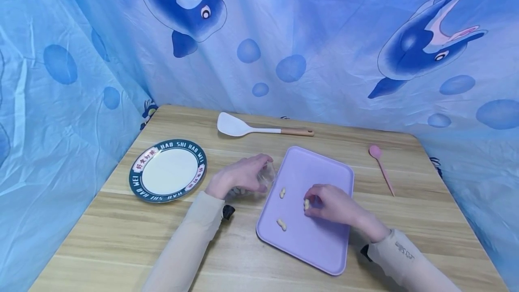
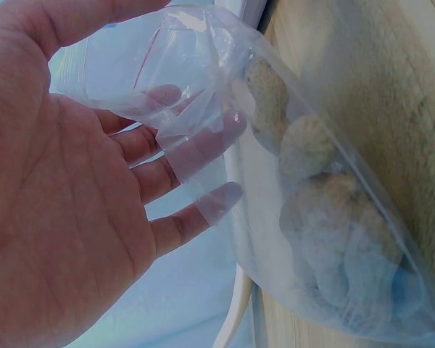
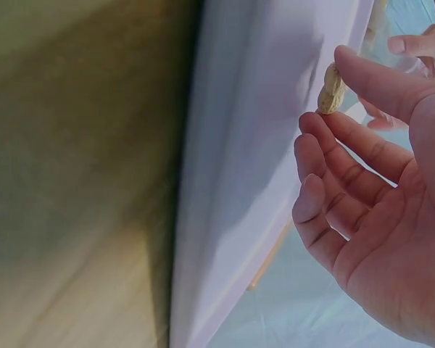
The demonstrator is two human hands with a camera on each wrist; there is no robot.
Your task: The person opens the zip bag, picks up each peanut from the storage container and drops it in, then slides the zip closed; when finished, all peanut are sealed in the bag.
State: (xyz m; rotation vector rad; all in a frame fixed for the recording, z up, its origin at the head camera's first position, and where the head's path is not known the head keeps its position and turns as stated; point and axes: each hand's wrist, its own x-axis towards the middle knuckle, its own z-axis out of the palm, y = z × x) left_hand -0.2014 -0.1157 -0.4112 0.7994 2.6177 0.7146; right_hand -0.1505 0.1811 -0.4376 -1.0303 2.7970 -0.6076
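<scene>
My left hand holds a clear plastic bag near its mouth, beside the tray's left edge. Through the bag's film in the left wrist view, several peanuts in the shell show at its lower end, down by the table. Over the purple tray, my right hand pinches one peanut between thumb and fingertips, the other fingers loosely bent. Two more unshelled peanuts lie on the tray, an upper peanut and a lower peanut, both towards its left side.
A white plate with a dark green lettered rim sits on the left. Behind the hands lies a white spatula with a wooden handle. To the tray's right is a pink spoon. A blue dolphin curtain hangs around the wooden table.
</scene>
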